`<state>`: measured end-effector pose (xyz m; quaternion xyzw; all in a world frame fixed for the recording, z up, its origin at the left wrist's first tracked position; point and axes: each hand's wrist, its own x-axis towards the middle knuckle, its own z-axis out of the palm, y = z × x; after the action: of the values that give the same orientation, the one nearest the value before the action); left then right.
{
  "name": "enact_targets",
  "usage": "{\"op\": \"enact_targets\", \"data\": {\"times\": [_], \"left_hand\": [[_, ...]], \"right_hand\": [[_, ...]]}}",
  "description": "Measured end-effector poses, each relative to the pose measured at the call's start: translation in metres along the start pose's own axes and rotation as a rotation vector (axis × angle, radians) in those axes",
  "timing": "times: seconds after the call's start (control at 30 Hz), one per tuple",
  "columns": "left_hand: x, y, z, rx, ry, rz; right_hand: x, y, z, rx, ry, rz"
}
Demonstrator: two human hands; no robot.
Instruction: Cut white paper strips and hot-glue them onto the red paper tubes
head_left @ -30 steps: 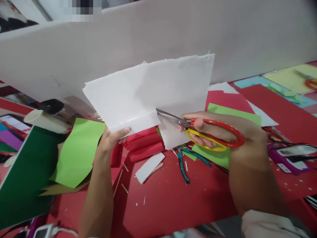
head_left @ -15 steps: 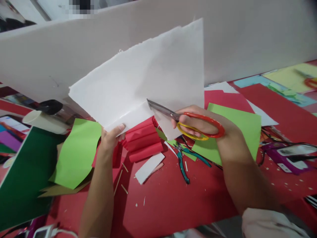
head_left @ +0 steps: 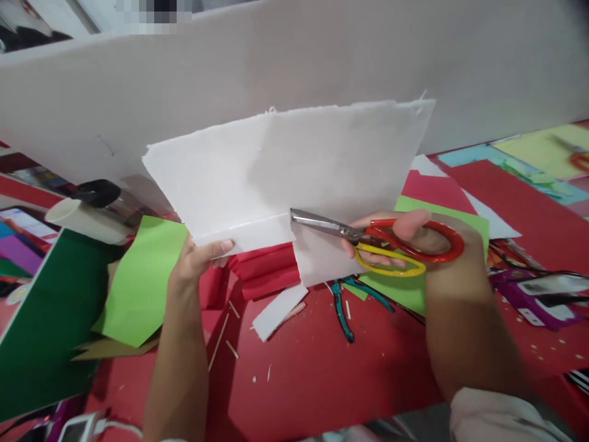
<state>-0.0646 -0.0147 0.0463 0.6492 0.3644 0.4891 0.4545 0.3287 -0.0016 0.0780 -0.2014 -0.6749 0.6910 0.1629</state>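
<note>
A stiff white sheet (head_left: 331, 159) with a ragged top edge is held up above the table. My left hand (head_left: 202, 255) pinches its lower left corner, thumb on the near face. A slit runs into the sheet from below, and a strip folds along a crease beside it. My right hand (head_left: 405, 239) grips scissors (head_left: 326, 222) with one red and one yellow handle loop; their blades look closed, tips at the inner end of the slit. Part of my right hand's fingers hides behind the handles. Pleated red paper (head_left: 269, 276) lies below the sheet.
Teal-handled pliers (head_left: 340, 310), a white strip (head_left: 278, 313) and thin sticks lie on the red table (head_left: 313, 380). Green paper (head_left: 133, 282), a dark green board (head_left: 41, 325) and a white cup (head_left: 87, 220) are left. Coloured papers and a purple device (head_left: 536, 298) are right.
The sheet's top has tipped down and its right side has swung to the right. My right hand and the scissors have moved right and slightly down. My left hand keeps its hold.
</note>
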Motion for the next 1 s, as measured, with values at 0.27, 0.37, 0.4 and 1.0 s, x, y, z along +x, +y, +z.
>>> {"op": "enact_targets", "data": {"times": [0.27,0.37,0.4,1.0], "left_hand": [[-0.001,0.010,0.002,0.037,0.091,0.025],[0.003,0.007,0.013,0.021,0.237,0.026],[0.004,0.006,0.017,0.020,0.280,0.020],[-0.003,0.009,0.020,0.406,0.227,0.056]], "right_hand": [[0.010,-0.003,0.007,0.045,0.095,0.031],[0.021,-0.006,0.014,-0.015,0.183,0.016],[0.025,-0.008,0.017,-0.037,0.221,0.004],[0.007,-0.013,0.015,-0.207,0.187,0.129]]}}
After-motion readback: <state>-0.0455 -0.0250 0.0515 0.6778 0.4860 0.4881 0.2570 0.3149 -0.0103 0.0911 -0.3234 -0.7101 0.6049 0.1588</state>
